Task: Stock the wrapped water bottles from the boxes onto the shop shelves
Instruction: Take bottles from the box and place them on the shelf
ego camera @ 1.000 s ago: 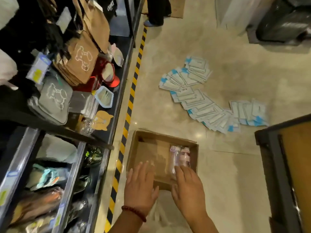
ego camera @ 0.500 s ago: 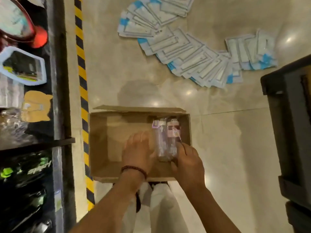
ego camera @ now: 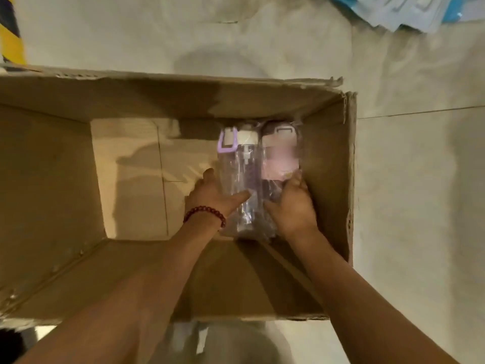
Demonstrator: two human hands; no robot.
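Cardboard box [ego camera: 65, 166]: torn-edged, open on glossy floor [ego camera: 420, 179].
Bottles [ego camera: 258, 164]: two, clear plastic, film-wrapped, lay at box's right end.
Left hand [ego camera: 212, 195]: gripped lilac-lidded bottle.
Right hand [ego camera: 294, 208]: clutched pink one.

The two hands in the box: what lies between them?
In the head view, two wrapped bottles lie side by side between left hand and right hand.

No text, label, brand, number or sign can be read. The pink bottle [ego camera: 279, 158] in the cardboard box [ego camera: 47, 179] bears a blurred patch too smeared to make out, and the blue-and-white packets [ego camera: 409, 11] on the floor are too blurred to show any lettering.
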